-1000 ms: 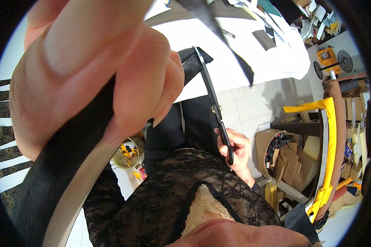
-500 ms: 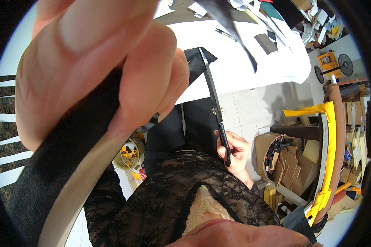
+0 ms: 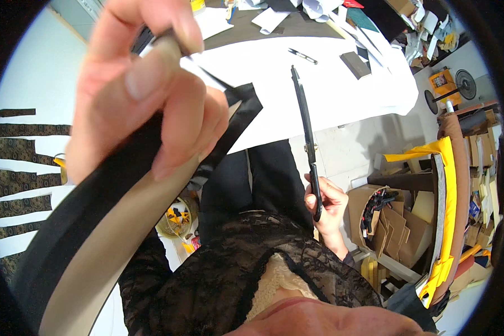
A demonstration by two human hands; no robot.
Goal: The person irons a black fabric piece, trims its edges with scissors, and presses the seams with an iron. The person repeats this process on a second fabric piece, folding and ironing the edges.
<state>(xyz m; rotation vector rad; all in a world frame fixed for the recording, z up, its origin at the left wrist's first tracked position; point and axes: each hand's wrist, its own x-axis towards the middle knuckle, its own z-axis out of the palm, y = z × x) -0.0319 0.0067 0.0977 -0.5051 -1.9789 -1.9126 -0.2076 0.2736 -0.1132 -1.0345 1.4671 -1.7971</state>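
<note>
Close in front of me, my left hand (image 3: 173, 106) is closed, with a black strip (image 3: 95, 196) gripped in its fingers. The strip has a beige underside and hangs in a curve to the lower left; its angular far end (image 3: 246, 106) lies over the white table. Thumb and fingertip also pinch a small dark end, whose shape is blurred. Lower right of it, my right hand (image 3: 329, 204) holds long black-handled scissors (image 3: 305, 120) upright. Their blades look closed and stand apart from the strip, pointing over the white tabletop.
The white table (image 3: 369, 92) carries a pen (image 3: 302, 56), a dark block (image 3: 355, 65) and paper scraps (image 3: 271, 21). Patterned dark strips (image 3: 22, 173) lie at left. A bin of scraps (image 3: 176, 217) stands below; a carton of cardboard (image 3: 375, 215) and a yellow-edged frame (image 3: 445, 224) stand at right.
The scissors have moved away from the strip to the right, and their blades are now clear of it. My left hand has drawn back a little, and the strip's far end has shifted left.
</note>
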